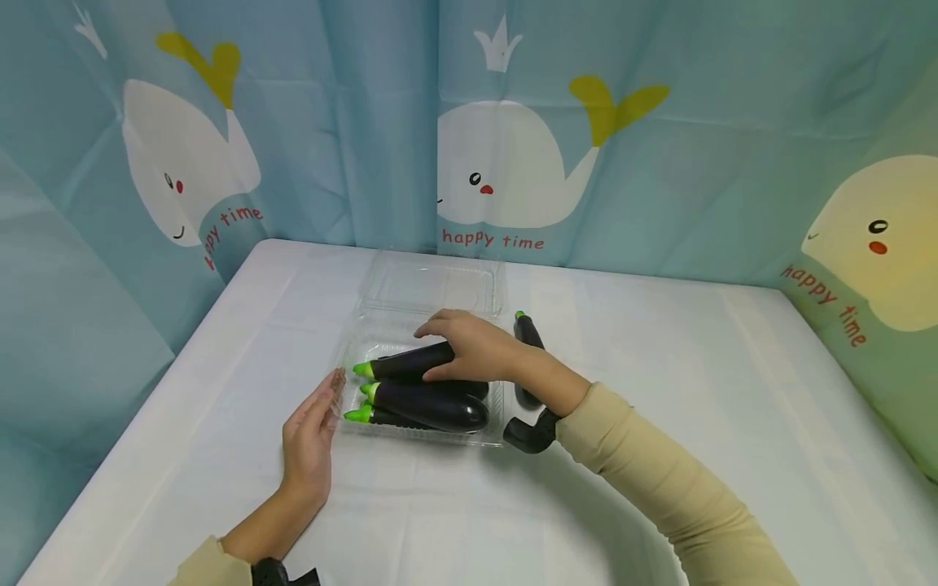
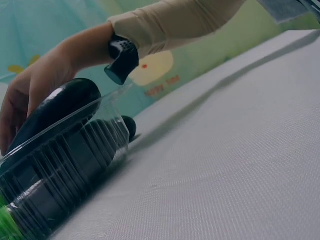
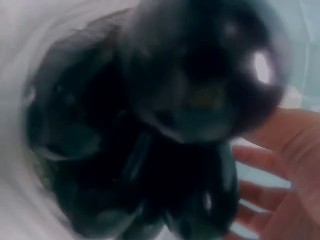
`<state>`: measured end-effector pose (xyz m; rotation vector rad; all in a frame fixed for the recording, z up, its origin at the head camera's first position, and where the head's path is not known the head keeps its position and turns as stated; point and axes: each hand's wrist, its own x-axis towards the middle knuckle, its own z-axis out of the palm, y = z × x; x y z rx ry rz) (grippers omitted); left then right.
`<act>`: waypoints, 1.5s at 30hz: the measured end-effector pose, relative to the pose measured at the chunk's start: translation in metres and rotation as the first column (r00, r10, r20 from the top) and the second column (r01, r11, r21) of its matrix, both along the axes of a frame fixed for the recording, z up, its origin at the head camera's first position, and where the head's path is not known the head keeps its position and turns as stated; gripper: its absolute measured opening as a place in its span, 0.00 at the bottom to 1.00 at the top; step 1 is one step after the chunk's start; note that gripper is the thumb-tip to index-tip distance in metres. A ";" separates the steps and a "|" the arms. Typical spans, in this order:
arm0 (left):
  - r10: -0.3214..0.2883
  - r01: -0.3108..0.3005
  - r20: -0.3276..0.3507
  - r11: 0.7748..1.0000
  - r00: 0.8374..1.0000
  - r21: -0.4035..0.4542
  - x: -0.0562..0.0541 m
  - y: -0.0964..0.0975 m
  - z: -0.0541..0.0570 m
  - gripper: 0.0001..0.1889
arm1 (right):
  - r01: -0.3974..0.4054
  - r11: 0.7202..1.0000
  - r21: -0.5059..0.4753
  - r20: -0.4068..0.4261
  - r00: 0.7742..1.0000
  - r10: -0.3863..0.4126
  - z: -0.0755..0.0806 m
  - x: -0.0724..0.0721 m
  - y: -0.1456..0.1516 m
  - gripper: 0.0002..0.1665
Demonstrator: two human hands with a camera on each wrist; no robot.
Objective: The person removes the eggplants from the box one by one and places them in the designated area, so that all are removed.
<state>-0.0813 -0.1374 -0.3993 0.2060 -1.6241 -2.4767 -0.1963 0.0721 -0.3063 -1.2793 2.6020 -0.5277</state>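
In the head view a clear plastic clamshell box (image 1: 418,436) holds several dark eggplants with green stem ends. My right hand (image 1: 476,346) reaches over the box and grips the rear eggplant (image 1: 410,361), thumb on its near side and fingers on its far side. Another eggplant (image 1: 432,407) lies on top at the front of the pile. My left hand (image 1: 311,435) rests against the box's left wall, its fingers fairly straight. The right wrist view shows the right hand (image 3: 287,170) beside blurred eggplant ends (image 3: 205,75). The left hand is out of the left wrist view.
Behind the box lies its raised clear lid (image 1: 432,285). One more eggplant (image 1: 526,332) sits on the white table (image 1: 659,366), right of the box and partly behind the right forearm. A blue curtain (image 1: 366,122) with whale prints hangs along the table's back edge.
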 end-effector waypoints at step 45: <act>0.009 -0.010 -0.006 1.000 1.000 -0.015 0.000 0.001 0.001 0.22 | 0.367 0.859 -0.357 0.081 0.928 -0.363 0.015 0.019 0.065 0.28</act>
